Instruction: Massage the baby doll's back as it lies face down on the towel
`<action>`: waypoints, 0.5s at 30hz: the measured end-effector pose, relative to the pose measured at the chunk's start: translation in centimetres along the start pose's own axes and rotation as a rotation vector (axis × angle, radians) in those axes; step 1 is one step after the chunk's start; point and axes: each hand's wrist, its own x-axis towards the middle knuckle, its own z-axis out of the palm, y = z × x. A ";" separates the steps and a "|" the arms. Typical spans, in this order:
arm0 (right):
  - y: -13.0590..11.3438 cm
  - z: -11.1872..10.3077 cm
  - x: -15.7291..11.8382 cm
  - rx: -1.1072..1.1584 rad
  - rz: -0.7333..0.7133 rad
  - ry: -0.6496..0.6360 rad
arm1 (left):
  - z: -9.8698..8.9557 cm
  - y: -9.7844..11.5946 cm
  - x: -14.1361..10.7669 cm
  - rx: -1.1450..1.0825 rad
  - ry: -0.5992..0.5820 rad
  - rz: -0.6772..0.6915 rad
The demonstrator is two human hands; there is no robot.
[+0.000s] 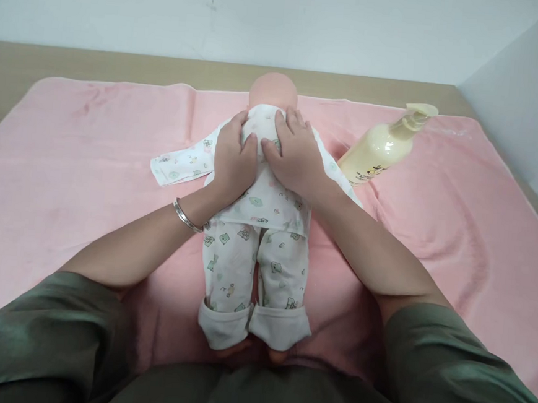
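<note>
A baby doll [274, 90] lies face down, its bald head away from me and its feet toward me. It wears a white printed top [269, 204] and matching trousers [231, 264] with turned-up cuffs. My left hand [235, 158] rests on the left side of the doll's upper back, fingers laid along the cloth. On the right side of the upper back lies my right hand [298, 154], its fingers stretched out and a little spread. The two thumbs point toward each other, a small gap between them. A silver bangle [186, 215] circles my left wrist.
Under the doll spreads a pink blanket [63, 210], wrinkled at the right, on a wooden table [9, 75]. A pale yellow pump bottle [380, 151] leans beside the doll's right-hand sleeve. White walls [283, 22] stand behind and at the right.
</note>
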 end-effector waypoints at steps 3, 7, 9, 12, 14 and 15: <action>-1.8 0.0 -2.0 -0.041 0.048 0.031 | -0.3 -0.1 0.9 0.111 -0.065 -0.009; -3.0 -0.2 -3.4 -0.034 -0.038 0.070 | -0.7 0.2 1.9 0.172 -0.102 0.016; -2.3 -0.2 -2.7 -0.002 -0.053 0.055 | -0.7 0.3 1.9 0.113 -0.104 0.044; -0.2 0.1 -0.7 0.047 -0.010 0.017 | -0.5 0.5 1.3 0.028 -0.110 0.065; 0.8 0.3 0.1 0.076 0.018 0.030 | -0.3 0.7 0.9 0.009 -0.111 0.063; 0.9 0.4 0.1 0.087 0.021 0.048 | -0.3 0.8 0.8 0.009 -0.111 0.059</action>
